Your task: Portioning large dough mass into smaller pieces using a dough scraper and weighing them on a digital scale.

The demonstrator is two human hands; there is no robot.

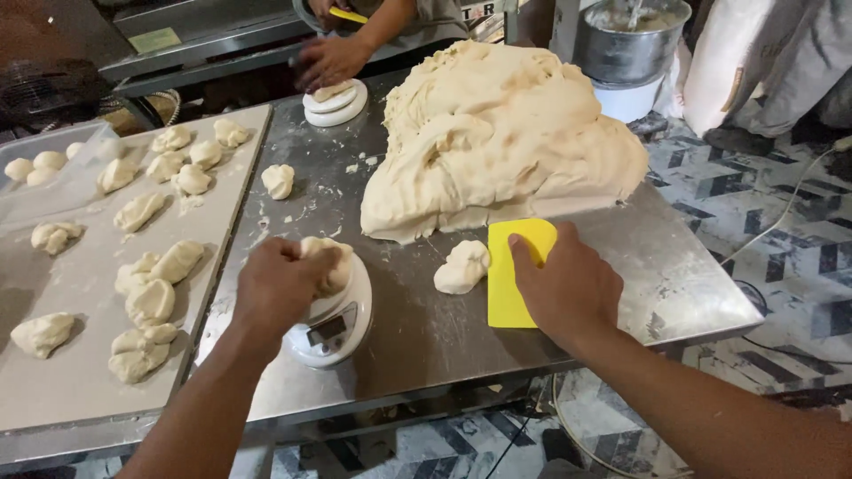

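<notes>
On the steel table (674,266), the big dough mound (501,133) dominates the far half and serves as the reference for everything else; by the look of it, most of the dough is still uncut, so the portioning appears to be well short of finished.

Left of the mound, a flat tray (71,372) carries a good number of finished dough portions (151,302), lying loose and mostly apart from one another; a few more sit in a clear bin (53,177) at the far left edge. One stray portion (279,180) rests on the bare steel between the tray and the mound.

Below the mound's near edge, the yellow scraper (510,275) lies flat on the table. The right hand (568,284) presses on it, fingers spread over its right side and thumb on its top face, so it is held down rather than lifted.

Just left of the scraper, touching the mound's foot or very near it, sits a cut lump (461,266) not yet weighed.

Down and left of the mound stands a small white scale (333,324). The left hand (280,284) has its fingers curled closed around a dough piece (330,262) resting on the scale's pan.

Behind the mound's left shoulder, a co-worker's hand (330,60) rests dough on a second scale (335,105); the other holds a yellow scraper too. A metal bucket (632,40) stands behind the mound on the right.
</notes>
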